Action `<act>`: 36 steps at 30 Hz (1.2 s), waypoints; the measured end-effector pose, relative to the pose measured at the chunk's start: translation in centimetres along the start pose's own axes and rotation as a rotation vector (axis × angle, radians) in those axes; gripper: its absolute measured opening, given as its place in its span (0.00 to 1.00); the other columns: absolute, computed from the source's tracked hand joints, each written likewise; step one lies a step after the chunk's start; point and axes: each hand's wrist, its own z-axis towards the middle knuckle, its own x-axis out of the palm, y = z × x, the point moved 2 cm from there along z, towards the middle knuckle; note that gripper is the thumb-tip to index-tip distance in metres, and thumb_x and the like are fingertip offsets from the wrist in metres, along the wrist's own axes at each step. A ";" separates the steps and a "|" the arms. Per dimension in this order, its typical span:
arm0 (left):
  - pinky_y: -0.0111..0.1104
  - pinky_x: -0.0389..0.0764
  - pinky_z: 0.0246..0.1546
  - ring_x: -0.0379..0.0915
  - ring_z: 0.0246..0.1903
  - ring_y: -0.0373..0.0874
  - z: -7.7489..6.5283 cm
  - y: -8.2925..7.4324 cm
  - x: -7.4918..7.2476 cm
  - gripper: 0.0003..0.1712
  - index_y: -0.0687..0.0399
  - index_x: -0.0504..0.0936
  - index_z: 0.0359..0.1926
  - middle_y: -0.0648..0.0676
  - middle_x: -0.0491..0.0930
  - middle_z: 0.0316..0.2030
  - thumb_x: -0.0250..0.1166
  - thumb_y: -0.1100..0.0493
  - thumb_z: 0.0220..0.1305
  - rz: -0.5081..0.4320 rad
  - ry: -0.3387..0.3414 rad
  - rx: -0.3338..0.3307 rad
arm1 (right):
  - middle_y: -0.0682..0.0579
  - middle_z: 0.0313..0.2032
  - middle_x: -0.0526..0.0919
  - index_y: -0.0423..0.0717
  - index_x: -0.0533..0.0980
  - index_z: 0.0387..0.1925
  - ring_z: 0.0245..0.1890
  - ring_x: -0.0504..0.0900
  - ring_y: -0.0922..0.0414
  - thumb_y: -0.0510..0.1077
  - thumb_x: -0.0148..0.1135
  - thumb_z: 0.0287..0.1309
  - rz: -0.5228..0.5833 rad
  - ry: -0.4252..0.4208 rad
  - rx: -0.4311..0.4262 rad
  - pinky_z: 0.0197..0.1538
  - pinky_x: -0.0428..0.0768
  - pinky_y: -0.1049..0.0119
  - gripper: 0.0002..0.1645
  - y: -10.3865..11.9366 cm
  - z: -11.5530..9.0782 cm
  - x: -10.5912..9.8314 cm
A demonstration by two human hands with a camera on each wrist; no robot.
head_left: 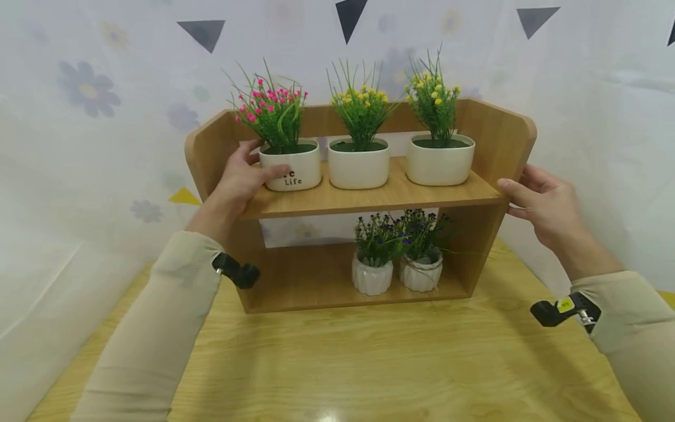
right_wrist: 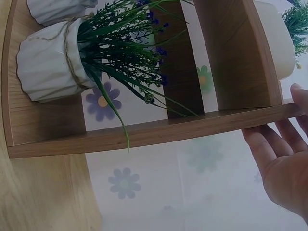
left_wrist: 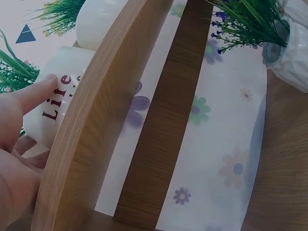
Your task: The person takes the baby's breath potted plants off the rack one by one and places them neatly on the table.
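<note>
Here, table [head_left: 327, 357], flowered backdrop [head_left: 126, 129]; left hand [head_left: 237, 183] around pot [head_left: 306, 167], right hand [head_left: 554, 208] around shelf edge [right_wrist: 183, 129]

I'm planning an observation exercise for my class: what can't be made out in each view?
Head view: start of the upper lettering on the pink-flowered pot, covered by the left grip.
Left wrist view: the pot's lower lettering, partly hidden by the upper shelf.
Right wrist view: part of the right grip, past the right edge; part of a small white pot, past the top edge.
</note>
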 end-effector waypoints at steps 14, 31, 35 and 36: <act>0.43 0.63 0.69 0.60 0.68 0.52 -0.8 -0.2 -0.2 0.51 0.45 0.62 0.76 0.58 0.65 0.71 0.79 0.51 0.55 0.035 -0.042 0.023 | 0.38 0.73 0.61 0.49 0.63 0.75 0.44 0.82 0.66 0.46 0.72 0.60 0.007 -0.014 -0.019 0.35 0.83 0.73 0.45 0.1 -0.3 0.3; 0.43 0.74 0.61 0.69 0.63 0.50 -3.9 -1.4 -0.2 0.51 0.42 0.62 0.76 0.56 0.67 0.69 0.79 0.51 0.55 -0.022 0.003 0.066 | 0.50 0.63 0.76 0.46 0.66 0.73 0.39 0.84 0.67 0.45 0.73 0.59 0.035 -0.037 -0.028 0.34 0.83 0.74 0.43 -0.2 -0.4 0.5; 0.45 0.75 0.61 0.69 0.64 0.50 -5.3 -1.9 -0.6 0.51 0.38 0.61 0.76 0.54 0.66 0.70 0.79 0.49 0.55 -0.025 0.014 0.071 | 0.48 0.67 0.73 0.47 0.66 0.73 0.40 0.83 0.67 0.46 0.74 0.58 0.016 -0.049 -0.008 0.34 0.83 0.75 0.44 -0.1 -0.3 0.5; 0.45 0.74 0.61 0.69 0.64 0.51 -5.6 -2.0 -0.7 0.51 0.37 0.61 0.76 0.53 0.66 0.70 0.79 0.49 0.55 -0.015 0.015 0.077 | 0.46 0.68 0.71 0.48 0.66 0.73 0.40 0.83 0.67 0.46 0.74 0.58 0.015 -0.051 -0.003 0.34 0.83 0.75 0.44 0.0 -0.3 0.5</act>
